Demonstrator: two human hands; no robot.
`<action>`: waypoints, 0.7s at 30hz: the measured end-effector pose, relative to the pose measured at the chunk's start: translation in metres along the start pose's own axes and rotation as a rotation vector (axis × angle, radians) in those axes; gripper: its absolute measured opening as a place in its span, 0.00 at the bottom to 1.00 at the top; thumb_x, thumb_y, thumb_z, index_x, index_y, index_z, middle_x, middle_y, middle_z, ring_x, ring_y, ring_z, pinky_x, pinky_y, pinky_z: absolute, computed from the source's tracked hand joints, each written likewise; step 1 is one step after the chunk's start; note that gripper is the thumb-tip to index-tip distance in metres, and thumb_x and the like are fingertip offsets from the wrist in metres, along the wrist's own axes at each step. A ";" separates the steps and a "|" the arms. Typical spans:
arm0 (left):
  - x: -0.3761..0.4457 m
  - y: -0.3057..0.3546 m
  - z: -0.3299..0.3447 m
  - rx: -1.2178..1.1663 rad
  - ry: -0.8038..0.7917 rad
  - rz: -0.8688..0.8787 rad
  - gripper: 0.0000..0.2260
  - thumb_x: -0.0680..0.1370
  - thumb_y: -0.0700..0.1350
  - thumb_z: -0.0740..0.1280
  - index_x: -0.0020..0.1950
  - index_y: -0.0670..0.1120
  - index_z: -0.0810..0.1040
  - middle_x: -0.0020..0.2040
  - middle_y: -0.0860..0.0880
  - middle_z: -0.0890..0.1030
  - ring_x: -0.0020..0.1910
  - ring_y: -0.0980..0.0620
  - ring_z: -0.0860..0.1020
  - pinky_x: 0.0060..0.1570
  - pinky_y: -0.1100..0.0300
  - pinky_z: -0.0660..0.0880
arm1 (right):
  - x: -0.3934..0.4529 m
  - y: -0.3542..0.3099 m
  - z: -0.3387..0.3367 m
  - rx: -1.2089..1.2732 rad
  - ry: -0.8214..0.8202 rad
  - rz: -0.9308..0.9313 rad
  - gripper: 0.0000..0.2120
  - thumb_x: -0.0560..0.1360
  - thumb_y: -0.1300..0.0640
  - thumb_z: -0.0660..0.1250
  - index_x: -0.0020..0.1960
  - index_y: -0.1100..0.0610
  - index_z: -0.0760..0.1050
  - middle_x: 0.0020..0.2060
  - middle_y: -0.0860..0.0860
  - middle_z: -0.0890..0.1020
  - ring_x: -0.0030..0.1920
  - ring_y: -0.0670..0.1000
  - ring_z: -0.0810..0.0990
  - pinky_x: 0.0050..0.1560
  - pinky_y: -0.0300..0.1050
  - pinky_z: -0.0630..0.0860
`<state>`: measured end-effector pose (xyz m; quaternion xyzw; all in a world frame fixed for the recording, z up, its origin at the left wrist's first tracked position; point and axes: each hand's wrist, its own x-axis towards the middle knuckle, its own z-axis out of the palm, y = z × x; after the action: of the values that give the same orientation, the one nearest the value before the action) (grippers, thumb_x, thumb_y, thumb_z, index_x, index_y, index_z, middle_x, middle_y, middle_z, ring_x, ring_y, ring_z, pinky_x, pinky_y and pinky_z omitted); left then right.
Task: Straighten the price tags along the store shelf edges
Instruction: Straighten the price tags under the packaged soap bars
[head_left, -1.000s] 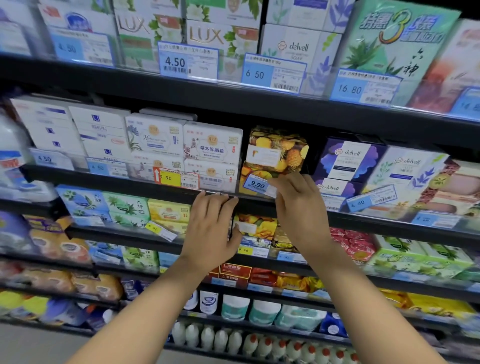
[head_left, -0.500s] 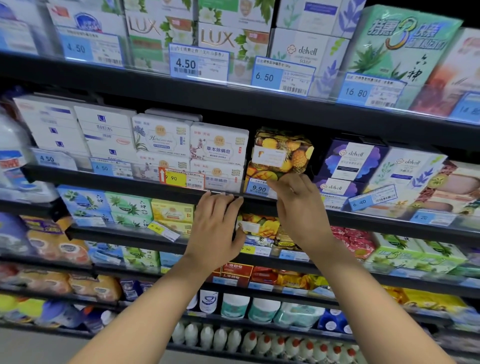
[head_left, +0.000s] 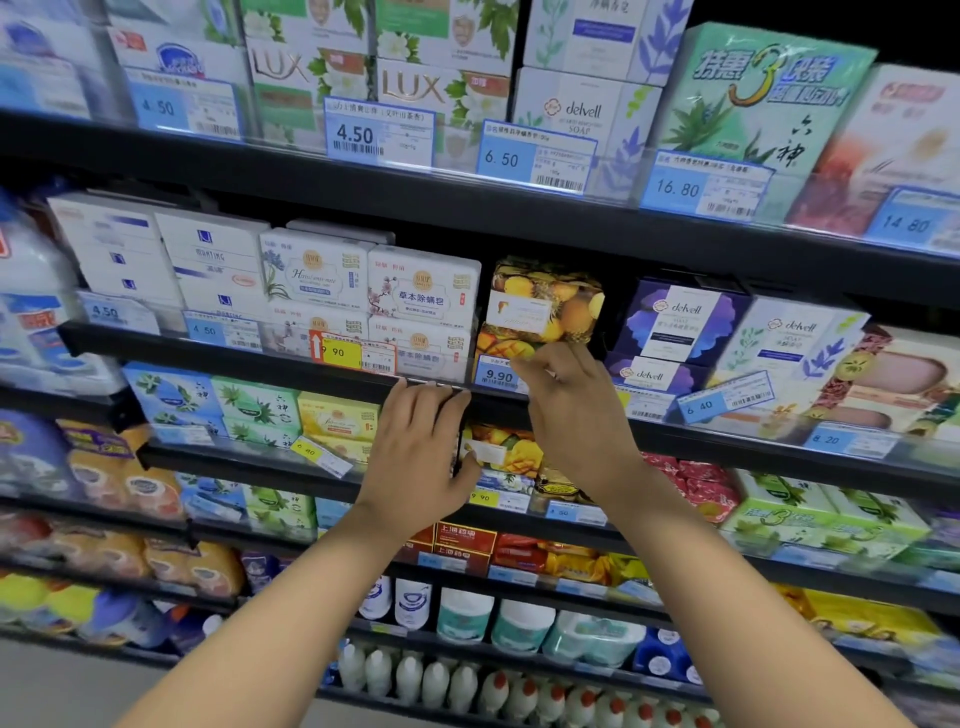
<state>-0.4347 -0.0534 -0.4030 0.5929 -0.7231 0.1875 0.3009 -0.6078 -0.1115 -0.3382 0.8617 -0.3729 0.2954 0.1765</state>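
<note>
A blue 9.90 price tag (head_left: 497, 373) sits in the clear strip on the black shelf edge (head_left: 260, 358), below a fruit-patterned soap box (head_left: 545, 301). My right hand (head_left: 571, 415) pinches the tag's right end with thumb and fingers. My left hand (head_left: 423, 441) rests flat, fingers straight, with fingertips on the shelf edge just left of the tag. A yellow 9.90 tag (head_left: 353, 353) sits further left. To the right, a 6.40 tag (head_left: 724, 400) hangs tilted.
Soap boxes fill the shelves above and below. The top shelf carries 4.50 (head_left: 379, 132), 6.50 (head_left: 535, 156) and 16.80 (head_left: 706, 187) tags. A yellow 6.80 tag (head_left: 322, 456) hangs crooked on the lower shelf. Bottles (head_left: 467, 675) line the bottom shelf.
The blue 9.90 tag has turned from tilted to nearly level under my right hand. My left hand stayed on the shelf edge. The view shifted slightly.
</note>
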 end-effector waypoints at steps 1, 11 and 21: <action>0.000 0.001 -0.001 -0.003 -0.005 -0.005 0.26 0.68 0.50 0.68 0.63 0.39 0.74 0.55 0.43 0.74 0.59 0.43 0.69 0.69 0.44 0.60 | 0.000 0.000 -0.001 0.002 -0.013 -0.001 0.19 0.65 0.71 0.69 0.56 0.63 0.78 0.46 0.59 0.77 0.47 0.62 0.75 0.41 0.54 0.74; 0.000 -0.002 -0.011 0.042 -0.187 0.001 0.28 0.71 0.55 0.61 0.67 0.40 0.71 0.58 0.45 0.73 0.60 0.43 0.70 0.70 0.46 0.58 | -0.017 -0.003 -0.013 0.047 0.007 0.013 0.19 0.68 0.69 0.69 0.59 0.61 0.77 0.50 0.58 0.78 0.51 0.60 0.75 0.46 0.54 0.74; 0.007 0.022 -0.020 -0.048 -0.168 0.115 0.26 0.74 0.53 0.58 0.69 0.41 0.69 0.66 0.44 0.71 0.66 0.45 0.66 0.69 0.45 0.62 | -0.080 0.025 -0.049 -0.021 -0.088 0.215 0.17 0.73 0.59 0.63 0.61 0.60 0.75 0.53 0.56 0.78 0.55 0.59 0.74 0.56 0.56 0.73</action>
<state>-0.4522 -0.0408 -0.3813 0.5565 -0.7829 0.1367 0.2423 -0.6892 -0.0593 -0.3498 0.8269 -0.4738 0.2704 0.1364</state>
